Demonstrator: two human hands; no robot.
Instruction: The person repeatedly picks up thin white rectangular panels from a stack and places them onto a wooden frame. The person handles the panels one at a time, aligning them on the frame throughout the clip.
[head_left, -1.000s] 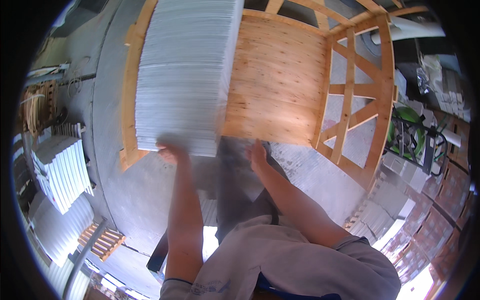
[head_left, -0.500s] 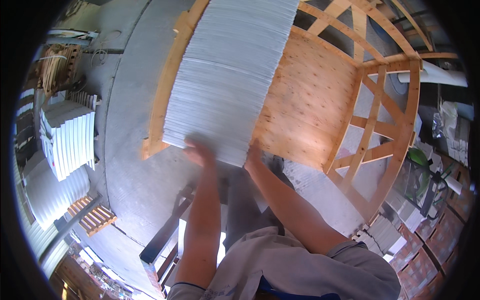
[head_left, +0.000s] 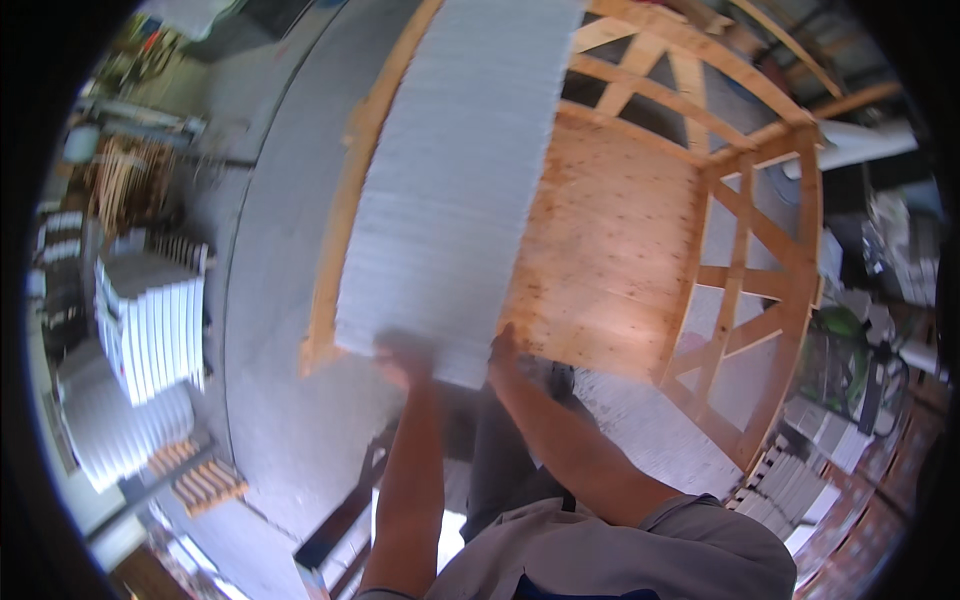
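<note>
a long block of thin, pale sheets [head_left: 450, 190] lay in front of the person, whitish with a cool blue-grey cast and much longer than it was wide. faint, close lines ran across it, softened by blur, and its right edge looked slightly ragged. it sat between a timber rail [head_left: 365, 140] on its left and a knotty, orange-brown plywood panel [head_left: 610, 240] on its right, with a braced wooden side [head_left: 748, 240] standing past the panel. its near end came close to the person's grey trousers [head_left: 505, 450].

the left hand [head_left: 402, 362] was at that near end, toward the left; it was so smeared that i couldn't tell whether its fingers were spread or pinching. the right hand [head_left: 503, 362] was at the near right corner, fingers pointing away along the side, though i couldn't tell how tightly they pressed together.

any lettering on the block was lost in blur, and any on the stacked brownish boxes [head_left: 865, 540] was too small to tell.
</note>
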